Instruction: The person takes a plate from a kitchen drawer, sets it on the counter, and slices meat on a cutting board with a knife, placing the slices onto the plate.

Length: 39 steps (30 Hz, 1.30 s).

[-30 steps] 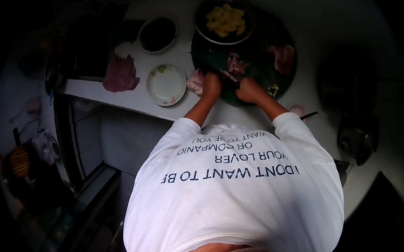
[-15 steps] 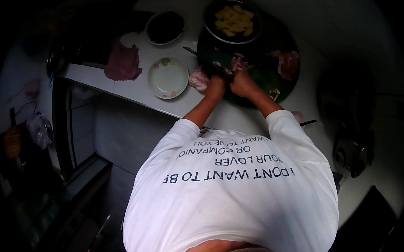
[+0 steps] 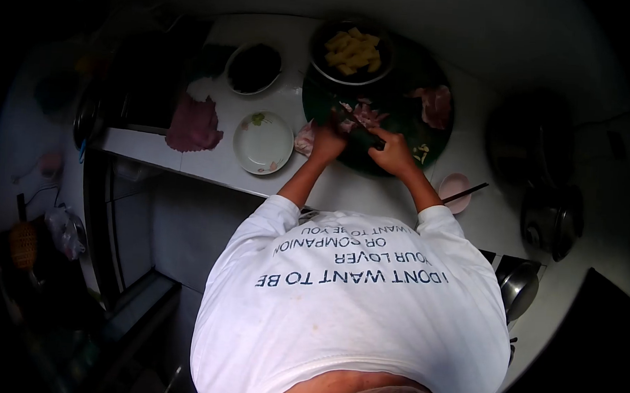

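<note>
My left hand (image 3: 327, 144) is closed at the near left edge of the round green cutting board (image 3: 412, 67), its fingertips in shadow against raw meat. A pale, fatty piece of meat (image 3: 305, 138) shows just left of it. To its right, my right hand (image 3: 394, 156) is curled with the index finger forward, seemingly on a dark knife whose outline is hard to make out. Cut meat slices (image 3: 368, 116) lie just beyond both hands. Another slab of meat (image 3: 435, 105) rests on the board's right side, with small pale-yellow pieces (image 3: 421, 153) nearer me.
A bowl of yellow chunks (image 3: 353, 52) stands at the board's far side. Left of the board are a white plate (image 3: 262, 143), a bowl with dark contents (image 3: 254, 69) and a pinkish cloth (image 3: 194, 124). A pink bowl (image 3: 454, 191) with a dark stick across it sits at right.
My right hand has moved away from my left, and its index finger now shows. The dark blade tip beyond the board's left edge has gone from sight. The view has shifted, revealing more of the pink bowl.
</note>
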Available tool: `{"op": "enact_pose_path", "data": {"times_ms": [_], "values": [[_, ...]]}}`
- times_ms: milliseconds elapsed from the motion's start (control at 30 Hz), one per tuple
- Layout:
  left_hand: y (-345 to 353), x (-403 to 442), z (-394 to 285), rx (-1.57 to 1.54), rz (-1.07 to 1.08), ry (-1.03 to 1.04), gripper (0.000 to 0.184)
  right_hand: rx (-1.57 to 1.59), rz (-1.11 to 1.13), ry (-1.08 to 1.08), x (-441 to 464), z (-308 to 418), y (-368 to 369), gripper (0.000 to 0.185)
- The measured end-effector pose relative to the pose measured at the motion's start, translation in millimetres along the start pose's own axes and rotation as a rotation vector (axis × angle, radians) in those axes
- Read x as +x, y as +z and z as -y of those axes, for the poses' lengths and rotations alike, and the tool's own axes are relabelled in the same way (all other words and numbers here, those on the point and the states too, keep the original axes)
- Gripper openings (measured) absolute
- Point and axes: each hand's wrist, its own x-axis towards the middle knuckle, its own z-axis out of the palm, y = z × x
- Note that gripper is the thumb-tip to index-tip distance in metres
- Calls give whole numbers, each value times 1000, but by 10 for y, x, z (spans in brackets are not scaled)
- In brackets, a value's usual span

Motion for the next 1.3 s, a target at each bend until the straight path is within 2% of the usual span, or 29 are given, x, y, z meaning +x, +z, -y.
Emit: {"op": "enact_pose_path", "data": {"times_ms": [33, 133, 167, 267, 367, 433, 500, 533, 600, 733, 867, 900, 1000, 1100, 1200, 1233, 1300], "values": [[-111, 23, -133, -148, -64, -24, 59, 33, -29, -23, -11, 13, -4, 38], [-317, 62, -299, -1040, 152, -178, 69, 306, 67, 241, -27, 203, -35, 21], [-385, 63, -432, -1167, 158, -293, 68, 449, 89, 296, -42, 221, -13, 15], [-576, 132, -795, -1532, 289, -363, 58, 812, 126, 417, -96, 251, 81, 12], [-542, 208, -620, -1583, 358, -488, 44, 1001, 79, 457, -181, 278, 150, 17], [-349, 326, 37, -1725, 538, -416, 33, 1079, 26, 486, -286, 247, 208, 15], [-318, 415, 117, -1904, 642, -346, 35, 1150, -107, 516, -410, 258, 217, 15], [-272, 426, 138, -1769, 484, -396, 36, 1185, -176, 529, -474, 259, 212, 15], [-411, 446, -227, -1476, 188, -479, 38, 1214, -257, 521, -566, 337, 144, 17], [-448, 710, -178, -826, 373, -411, 49, 1186, -369, 536, -718, 355, 60, 20], [-570, 798, -178, -859, 240, -405, 53, 1106, -389, 601, -850, 355, 80, 18], [-603, 828, -130, -823, 273, -416, 47, 1080, -392, 629, -879, 362, 96, 17], [-646, 792, -145, -744, 327, -336, 50, 1020, -331, 688, -927, 314, 161, 15], [-505, 708, -181, -536, 432, -166, 57, 921, -237, 728, -910, 231, 248, 14], [-437, 713, 17, -287, 309, -38, 62, 844, -216, 763, -867, 243, 297, 13], [-366, 726, 218, -318, 144, 52, 53, 800, -203, 759, -885, 222, 297, 12], [-549, 670, 181, -155, 157, 2, 42, 710, -170, 742, -900, 177, 299, 12]]}}
